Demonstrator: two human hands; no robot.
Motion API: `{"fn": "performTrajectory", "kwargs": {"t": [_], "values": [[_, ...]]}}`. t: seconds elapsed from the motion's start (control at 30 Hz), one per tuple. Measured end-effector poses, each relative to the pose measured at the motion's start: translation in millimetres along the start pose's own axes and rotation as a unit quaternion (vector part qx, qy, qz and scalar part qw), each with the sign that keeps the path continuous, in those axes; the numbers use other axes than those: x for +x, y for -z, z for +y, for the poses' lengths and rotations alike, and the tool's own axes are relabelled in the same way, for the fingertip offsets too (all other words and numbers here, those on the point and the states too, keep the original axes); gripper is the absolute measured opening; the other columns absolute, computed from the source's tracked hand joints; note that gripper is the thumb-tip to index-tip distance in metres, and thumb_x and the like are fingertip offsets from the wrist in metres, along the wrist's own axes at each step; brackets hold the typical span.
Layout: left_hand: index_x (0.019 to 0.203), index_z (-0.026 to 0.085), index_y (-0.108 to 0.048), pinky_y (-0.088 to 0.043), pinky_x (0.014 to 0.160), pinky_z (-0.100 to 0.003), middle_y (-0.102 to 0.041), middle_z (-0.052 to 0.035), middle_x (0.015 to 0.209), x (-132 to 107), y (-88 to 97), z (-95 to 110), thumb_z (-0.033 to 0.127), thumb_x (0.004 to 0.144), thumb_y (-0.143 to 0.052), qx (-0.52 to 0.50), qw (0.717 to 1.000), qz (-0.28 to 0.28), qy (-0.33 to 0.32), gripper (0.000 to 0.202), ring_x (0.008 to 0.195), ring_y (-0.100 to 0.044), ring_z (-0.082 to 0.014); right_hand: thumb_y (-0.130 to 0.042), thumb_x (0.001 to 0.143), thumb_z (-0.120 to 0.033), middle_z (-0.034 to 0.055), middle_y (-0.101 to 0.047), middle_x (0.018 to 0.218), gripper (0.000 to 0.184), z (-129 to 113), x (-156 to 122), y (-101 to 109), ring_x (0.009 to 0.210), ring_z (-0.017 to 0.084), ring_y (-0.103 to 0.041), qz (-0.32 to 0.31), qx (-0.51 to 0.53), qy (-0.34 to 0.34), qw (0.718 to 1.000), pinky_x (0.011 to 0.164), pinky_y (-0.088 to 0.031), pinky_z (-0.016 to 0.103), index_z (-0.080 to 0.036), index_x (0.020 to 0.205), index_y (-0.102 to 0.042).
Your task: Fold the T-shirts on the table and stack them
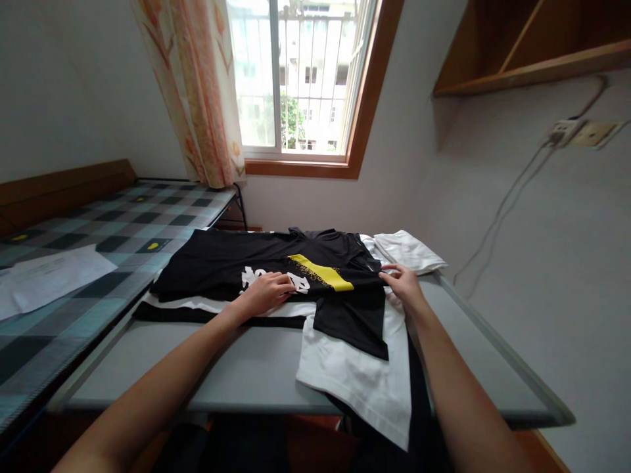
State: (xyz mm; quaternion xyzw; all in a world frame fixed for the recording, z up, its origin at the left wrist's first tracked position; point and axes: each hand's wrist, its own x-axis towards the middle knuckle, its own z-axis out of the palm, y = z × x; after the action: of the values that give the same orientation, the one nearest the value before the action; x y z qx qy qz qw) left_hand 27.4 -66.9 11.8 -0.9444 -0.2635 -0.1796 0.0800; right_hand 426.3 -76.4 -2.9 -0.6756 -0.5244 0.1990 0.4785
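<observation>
The surface (266, 368) carries one uppermost black shirt (221, 263) with one yellow band (325, 272), above at least two further garment layers: one white layer (355, 368) and one lower black layer (167, 312), total indeterminable. One folded white garment (409, 248) lies at 3 o'clock of this stack. Relative to the stack: one bed (98, 226) at 9 o'clock, one curtain (207, 92) at 11, one window (276, 85) at 12, one shelf unit (522, 75) and two wall sockets (594, 135) at 2.

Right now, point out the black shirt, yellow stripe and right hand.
Black shirt (269, 253), head view: plain black fabric.
Yellow stripe (325, 271), head view: middle of the band.
Right hand (403, 282), head view: back of the hand.
</observation>
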Motion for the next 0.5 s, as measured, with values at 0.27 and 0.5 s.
{"fn": "performTrajectory", "kwargs": {"t": [0.27, 0.5], "values": [[0.1, 0.023, -0.072, -0.046, 0.078, -0.025, -0.069, -0.0033, 0.096, -4, 29.0, -11, 0.012, 0.086, -0.057, 0.006, 0.993, -0.101, 0.067, 0.023, 0.086, -0.064, -0.0158, -0.064, 0.058, -0.032, -0.0045, -0.05, 0.047, 0.028, 16, 7, 20, 0.045, 0.013, -0.047, 0.054, -0.022, -0.01, 0.998, 0.046, -0.036, 0.024, -0.015, 0.08, -0.067], [0.101, 0.024, -0.072, -0.048, 0.08, -0.028, -0.069, -0.0045, 0.097, -48, 52.8, -37, 0.009, 0.084, -0.054, 0.042, 0.99, -0.116, 0.073, 0.029, 0.086, -0.064, -0.0162, -0.065, 0.06, -0.031, -0.0012, -0.057, 0.053, 0.028, 22, 8, 17, 0.051, 0.015, -0.054, 0.03, -0.049, -0.043, 0.997, 0.049, -0.042, 0.025, -0.015, 0.083, -0.069]]}}
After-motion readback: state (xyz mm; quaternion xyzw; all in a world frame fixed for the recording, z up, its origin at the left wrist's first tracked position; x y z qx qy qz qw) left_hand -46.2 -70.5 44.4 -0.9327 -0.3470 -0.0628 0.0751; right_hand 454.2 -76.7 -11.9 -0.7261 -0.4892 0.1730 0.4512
